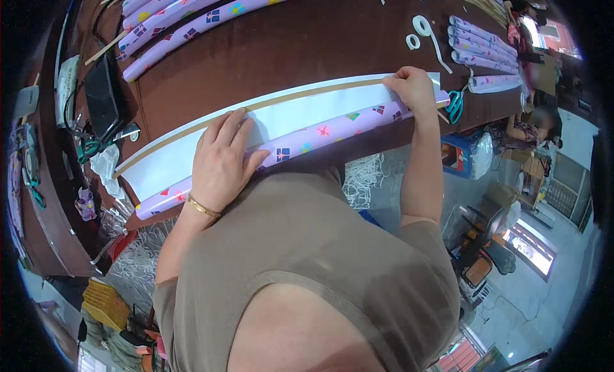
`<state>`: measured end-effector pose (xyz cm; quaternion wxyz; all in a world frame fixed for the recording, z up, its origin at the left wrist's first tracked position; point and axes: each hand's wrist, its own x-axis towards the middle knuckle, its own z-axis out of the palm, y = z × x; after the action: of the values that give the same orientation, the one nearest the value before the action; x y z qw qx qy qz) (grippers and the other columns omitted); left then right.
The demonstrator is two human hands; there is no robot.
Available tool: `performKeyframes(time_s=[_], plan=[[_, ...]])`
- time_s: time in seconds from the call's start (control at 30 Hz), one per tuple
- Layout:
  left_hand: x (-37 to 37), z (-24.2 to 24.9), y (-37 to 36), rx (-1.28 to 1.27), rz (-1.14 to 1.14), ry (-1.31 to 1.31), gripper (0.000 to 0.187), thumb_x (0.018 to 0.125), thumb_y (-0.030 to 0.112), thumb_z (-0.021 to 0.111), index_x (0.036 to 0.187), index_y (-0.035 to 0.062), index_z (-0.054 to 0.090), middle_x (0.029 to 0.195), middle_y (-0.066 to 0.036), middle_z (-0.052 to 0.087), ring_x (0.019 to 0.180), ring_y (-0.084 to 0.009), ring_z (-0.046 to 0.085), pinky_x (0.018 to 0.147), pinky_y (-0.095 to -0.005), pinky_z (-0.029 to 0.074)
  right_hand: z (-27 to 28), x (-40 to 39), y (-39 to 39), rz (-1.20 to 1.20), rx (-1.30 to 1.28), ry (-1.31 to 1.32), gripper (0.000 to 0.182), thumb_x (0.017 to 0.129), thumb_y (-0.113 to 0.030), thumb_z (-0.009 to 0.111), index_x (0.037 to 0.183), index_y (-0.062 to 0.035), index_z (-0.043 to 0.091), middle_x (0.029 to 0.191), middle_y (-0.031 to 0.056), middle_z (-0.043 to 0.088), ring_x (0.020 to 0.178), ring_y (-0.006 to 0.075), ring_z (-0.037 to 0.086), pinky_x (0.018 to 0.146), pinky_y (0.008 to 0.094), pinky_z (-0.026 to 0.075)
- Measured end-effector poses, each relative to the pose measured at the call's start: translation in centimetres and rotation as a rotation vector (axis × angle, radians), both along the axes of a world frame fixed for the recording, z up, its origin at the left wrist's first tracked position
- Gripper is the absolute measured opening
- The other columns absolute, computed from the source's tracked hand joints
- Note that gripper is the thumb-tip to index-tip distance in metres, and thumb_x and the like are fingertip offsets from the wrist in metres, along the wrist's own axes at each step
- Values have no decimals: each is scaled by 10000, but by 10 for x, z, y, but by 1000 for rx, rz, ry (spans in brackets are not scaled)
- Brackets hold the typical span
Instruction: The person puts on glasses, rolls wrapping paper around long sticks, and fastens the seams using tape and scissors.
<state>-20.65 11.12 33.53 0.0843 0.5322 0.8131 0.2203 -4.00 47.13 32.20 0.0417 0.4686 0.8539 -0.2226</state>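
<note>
Across the table's near edge lies a sheet of wrapping paper (288, 119), its white underside facing up. The near part is rolled into a lilac tube (326, 132) printed with colourful gift shapes. A long thin tan strip (307, 89) runs along the sheet's far side. My left hand (219, 153) rests with spread fingers on the paper, fingertips at the strip and thumb over the roll. At the right end, my right hand (414, 90) has its thumb and fingers closed on the strip by the sheet's far edge.
Long lilac rolls (211, 20) lie at the back left, shorter rolls (483, 46) at the back right. White tape rolls (421, 26) and teal scissors (455, 106) are near my right hand. A black box (105, 97) and more scissors (93, 148) stand left. People (531, 129) sit far right.
</note>
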Motion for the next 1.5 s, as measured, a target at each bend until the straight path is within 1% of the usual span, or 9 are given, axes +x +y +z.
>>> performKeyframes(time_s=[0.33, 0.5, 0.57, 0.7, 0.93, 1.0, 1.1, 1.2, 1.5], plan=[[-1, 13, -18, -106, -5, 19, 459, 780, 319, 741, 1108, 18, 633, 1242, -128, 598, 1111, -321, 557, 926, -419, 466, -4, -2, -23, 11, -15, 37, 306, 710, -284, 749, 769, 8, 680, 673, 120, 653, 642, 204, 625, 612, 342, 484], [1, 19, 10, -119, -63, -2, 487, 774, 329, 741, 1128, 16, 625, 1236, -130, 600, 1109, -315, 557, 938, -424, 459, 5, -7, -51, -5, 19, 103, 293, 733, -284, 724, 801, -1, 683, 754, 185, 676, 742, 326, 667, 679, 412, 509], [11, 17, 33, -11, -257, 2, 540, 808, 345, 717, 1224, 24, 595, 1304, -145, 565, 1169, -326, 532, 987, -429, 442, 3, -4, -52, -8, 34, 134, 294, 733, -292, 736, 802, -11, 687, 797, 202, 686, 794, 370, 674, 708, 446, 520], [21, 3, 64, -61, -357, 32, 603, 835, 441, 656, 1250, 11, 577, 1380, -137, 512, 1219, -310, 500, 1004, -419, 429, 11, -4, -51, 12, 71, 114, 297, 726, -298, 748, 800, -16, 693, 819, 199, 691, 807, 364, 677, 718, 448, 522], [23, -1, 66, -53, -346, 27, 623, 803, 451, 681, 1218, -6, 589, 1364, -125, 519, 1227, -290, 494, 1005, -405, 424, 9, 29, 9, 50, 150, 35, 300, 753, -331, 722, 836, -43, 713, 822, 159, 696, 802, 324, 679, 722, 416, 521], [24, -1, 67, -66, -336, 43, 629, 808, 460, 672, 1222, -8, 595, 1384, -118, 507, 1233, -287, 489, 1012, -409, 417, 22, 40, 30, -46, 151, -102, 284, 759, -375, 702, 859, -111, 727, 873, 121, 719, 883, 322, 684, 802, 443, 509], [24, 0, 67, -82, -335, 42, 632, 815, 468, 664, 1224, -9, 594, 1389, -117, 505, 1235, -287, 488, 1018, -414, 410, 28, 59, 55, -29, 234, -106, 281, 776, -381, 688, 885, -125, 730, 885, 112, 722, 894, 312, 684, 832, 448, 495], [23, 1, 68, -91, -341, 31, 635, 817, 471, 660, 1228, -9, 591, 1391, -114, 503, 1239, -287, 485, 1018, -415, 409, 30, 62, 66, -57, 296, -170, 266, 800, -353, 687, 906, -112, 727, 879, 91, 720, 839, 266, 691, 749, 377, 514], [23, 5, 70, -118, -352, 22, 634, 818, 461, 661, 1244, 0, 570, 1402, -105, 488, 1238, -287, 480, 1011, -415, 413, 4, 65, 78, -76, 306, -50, 290, 792, -346, 705, 891, -74, 728, 839, 122, 716, 796, 292, 691, 741, 407, 525]])
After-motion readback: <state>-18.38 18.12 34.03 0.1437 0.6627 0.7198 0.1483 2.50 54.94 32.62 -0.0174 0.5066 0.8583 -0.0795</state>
